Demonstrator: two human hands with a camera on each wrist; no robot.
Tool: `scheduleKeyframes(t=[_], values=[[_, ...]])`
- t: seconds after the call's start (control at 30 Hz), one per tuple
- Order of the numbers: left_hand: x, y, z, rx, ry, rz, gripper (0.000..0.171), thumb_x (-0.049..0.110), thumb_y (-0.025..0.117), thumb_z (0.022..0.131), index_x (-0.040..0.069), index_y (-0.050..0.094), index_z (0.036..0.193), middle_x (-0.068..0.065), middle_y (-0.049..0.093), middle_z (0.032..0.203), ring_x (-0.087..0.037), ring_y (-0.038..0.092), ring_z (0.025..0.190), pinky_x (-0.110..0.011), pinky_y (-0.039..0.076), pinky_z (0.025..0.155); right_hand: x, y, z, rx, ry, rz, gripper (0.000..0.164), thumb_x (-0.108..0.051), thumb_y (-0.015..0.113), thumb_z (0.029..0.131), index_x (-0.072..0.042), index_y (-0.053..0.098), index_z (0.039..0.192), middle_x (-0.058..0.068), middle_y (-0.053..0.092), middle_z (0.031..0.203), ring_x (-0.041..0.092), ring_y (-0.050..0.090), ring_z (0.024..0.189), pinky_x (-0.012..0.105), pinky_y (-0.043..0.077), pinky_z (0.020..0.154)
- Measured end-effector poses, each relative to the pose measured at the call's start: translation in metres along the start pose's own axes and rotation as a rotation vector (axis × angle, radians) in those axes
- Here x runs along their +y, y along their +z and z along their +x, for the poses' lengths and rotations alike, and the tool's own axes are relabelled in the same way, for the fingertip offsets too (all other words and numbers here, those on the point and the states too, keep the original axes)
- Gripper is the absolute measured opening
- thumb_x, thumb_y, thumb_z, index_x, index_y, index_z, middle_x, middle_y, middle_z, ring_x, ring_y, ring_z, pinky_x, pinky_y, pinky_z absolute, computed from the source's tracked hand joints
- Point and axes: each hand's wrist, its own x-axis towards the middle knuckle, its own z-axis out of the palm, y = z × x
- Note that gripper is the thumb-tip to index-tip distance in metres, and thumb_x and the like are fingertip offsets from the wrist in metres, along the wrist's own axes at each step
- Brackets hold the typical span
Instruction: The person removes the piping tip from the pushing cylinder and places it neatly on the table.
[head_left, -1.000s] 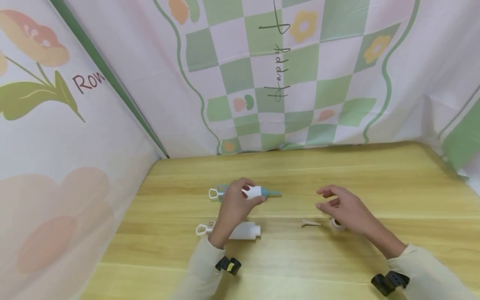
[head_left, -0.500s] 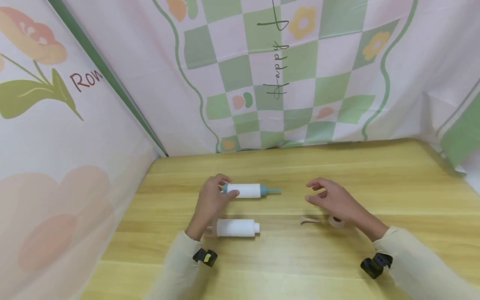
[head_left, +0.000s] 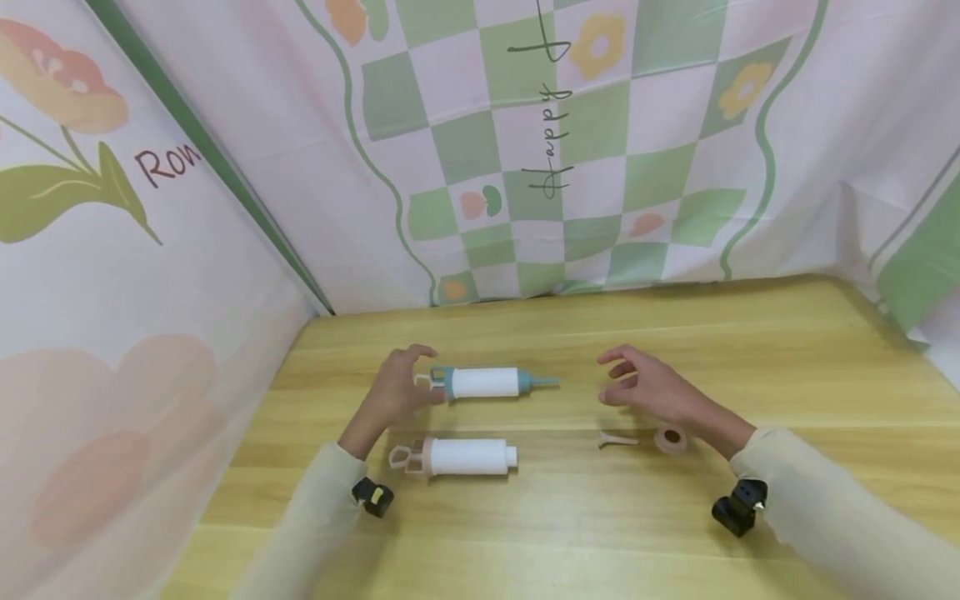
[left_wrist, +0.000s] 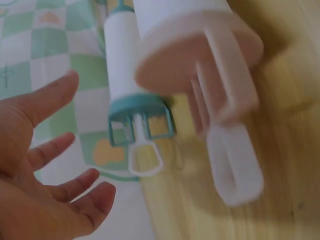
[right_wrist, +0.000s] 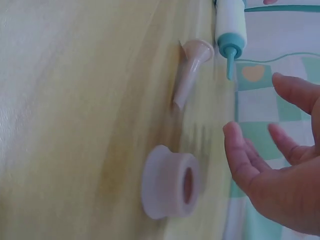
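A white syringe with teal ends and a thin teal nozzle (head_left: 486,382) lies on the wooden table, its pull ring toward the left. My left hand (head_left: 393,387) hovers at that ring end, fingers spread and holding nothing. Nearer me lies a second white syringe with a beige collar (head_left: 468,457) and a bare, stubby front end. My right hand (head_left: 648,387) hangs over the table with loosely bent fingers, nothing in them. Below it are a beige nozzle (right_wrist: 192,70) on its side and a beige flanged ring cap (right_wrist: 170,184) with a dark hole.
The wooden table (head_left: 570,525) meets a printed fabric curtain (head_left: 555,192) at the back. Another fabric panel (head_left: 150,292) closes off the left side. Each wrist wears a small black camera.
My left hand has drawn back leftward from over the teal syringe's barrel to its ring end, uncovering both syringes. My right hand has shifted slightly left and away from me.
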Motion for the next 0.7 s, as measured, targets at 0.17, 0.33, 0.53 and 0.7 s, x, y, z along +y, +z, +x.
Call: scheduleKeyframes(t=[0.17, 0.33, 0.53, 0.7], values=[[-0.017, -0.012, 0.005, -0.076, -0.025, -0.150, 0.078, 0.015, 0.085, 0.080, 0.006, 0.043, 0.146, -0.032, 0.034, 0.147, -0.051, 0.038, 0.131, -0.062, 0.039, 0.102, 0.003, 0.003, 0.009, -0.041, 0.033, 0.181, 0.072, -0.009, 0.071, 0.092, 0.003, 0.029, 0.149, 0.034, 0.041, 0.136, 0.042, 0.055, 0.116, 0.045, 0.053, 0.089], [-0.030, -0.019, 0.009, -0.104, -0.111, -0.277, 0.081, 0.013, 0.084, 0.080, 0.011, 0.040, 0.148, -0.031, 0.033, 0.149, -0.048, 0.041, 0.129, -0.062, 0.041, 0.100, 0.004, 0.007, 0.016, -0.052, 0.064, 0.281, 0.075, -0.005, 0.069, 0.092, 0.002, 0.024, 0.151, 0.034, 0.035, 0.139, 0.040, 0.056, 0.114, 0.045, 0.054, 0.088], [-0.037, -0.011, 0.014, -0.148, -0.154, -0.330, 0.083, 0.012, 0.086, 0.076, 0.010, 0.040, 0.146, -0.031, 0.037, 0.143, -0.044, 0.046, 0.123, -0.060, 0.044, 0.097, 0.005, 0.016, 0.021, -0.080, 0.149, 0.406, 0.079, 0.000, 0.070, 0.089, 0.001, 0.022, 0.151, 0.034, 0.029, 0.140, 0.035, 0.059, 0.105, 0.045, 0.057, 0.084], [-0.035, -0.004, 0.017, -0.149, -0.193, -0.389, 0.080, 0.009, 0.086, 0.076, 0.007, 0.043, 0.143, -0.031, 0.036, 0.142, -0.046, 0.041, 0.127, -0.060, 0.041, 0.101, 0.008, 0.022, 0.022, -0.113, 0.165, 0.444, 0.081, 0.000, 0.071, 0.089, 0.000, 0.020, 0.153, 0.033, 0.027, 0.139, 0.034, 0.060, 0.096, 0.045, 0.058, 0.078]])
